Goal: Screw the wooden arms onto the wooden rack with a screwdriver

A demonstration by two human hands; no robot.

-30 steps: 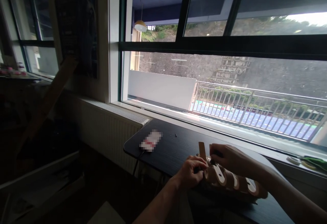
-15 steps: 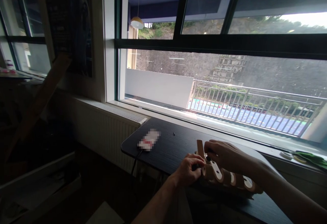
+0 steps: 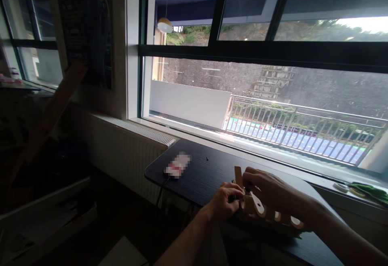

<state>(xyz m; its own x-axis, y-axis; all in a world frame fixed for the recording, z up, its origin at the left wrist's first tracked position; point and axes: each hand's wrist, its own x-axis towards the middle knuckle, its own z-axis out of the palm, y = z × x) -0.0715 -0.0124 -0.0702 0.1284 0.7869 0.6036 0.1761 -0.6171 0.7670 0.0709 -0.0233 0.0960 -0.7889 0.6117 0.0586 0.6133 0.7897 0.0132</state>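
A wooden assembly (image 3: 258,204) of rounded, light-coloured pieces with dark holes lies along the near side of the black table (image 3: 194,177). An upright flat wooden strip (image 3: 238,176) stands at its left end. My left hand (image 3: 226,199) is closed on that left end, thumb and fingers pinching it from the side. Over the top of the same end, my right hand (image 3: 263,183) is curled with its fingertips pressed together. Whatever the right fingertips pinch is small and hidden behind them. The right forearm covers part of the assembly.
A blurred-out, pale and red flat object (image 3: 178,165) with a cable lies at the table's left. A tiny dark piece (image 3: 207,158) sits near the back edge. Beyond are a radiator (image 3: 133,157), a window sill, and a green item (image 3: 368,190) at right.
My right hand has turned slightly at the wooden assembly's left end, fingers still curled. My left hand keeps its hold. The camera view has shifted a little.
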